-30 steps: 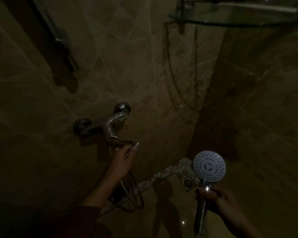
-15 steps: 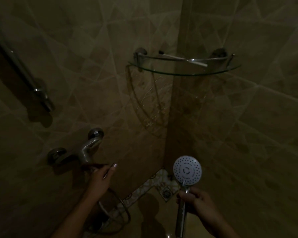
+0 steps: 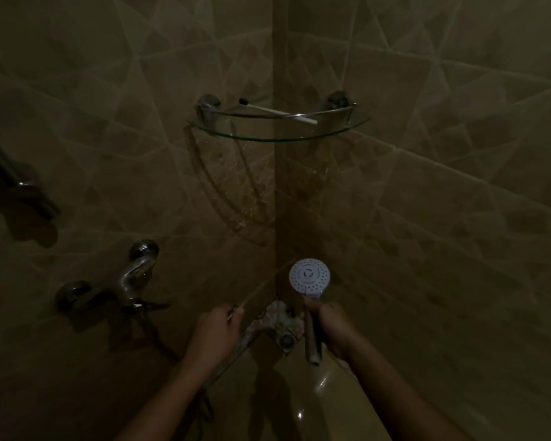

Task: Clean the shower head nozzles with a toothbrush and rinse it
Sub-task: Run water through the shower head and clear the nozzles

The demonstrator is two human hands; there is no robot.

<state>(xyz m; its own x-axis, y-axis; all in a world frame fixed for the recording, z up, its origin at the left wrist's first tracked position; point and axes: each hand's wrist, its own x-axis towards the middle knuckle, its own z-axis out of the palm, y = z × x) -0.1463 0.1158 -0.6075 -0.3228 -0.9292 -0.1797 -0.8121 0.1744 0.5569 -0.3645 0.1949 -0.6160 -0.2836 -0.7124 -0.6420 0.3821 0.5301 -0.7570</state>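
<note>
The right hand (image 3: 331,326) is wrapped round the chrome handle of the round white perforated shower head (image 3: 309,276), held face-up before the tiled corner. The left hand (image 3: 215,332), apart from it, pinches a thin pale stick (image 3: 261,286) (tip blurred) slanting toward the head's left rim.

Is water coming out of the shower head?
Off, it seems: no spray leaves the shower head, which the right hand holds upright by its handle.
</note>
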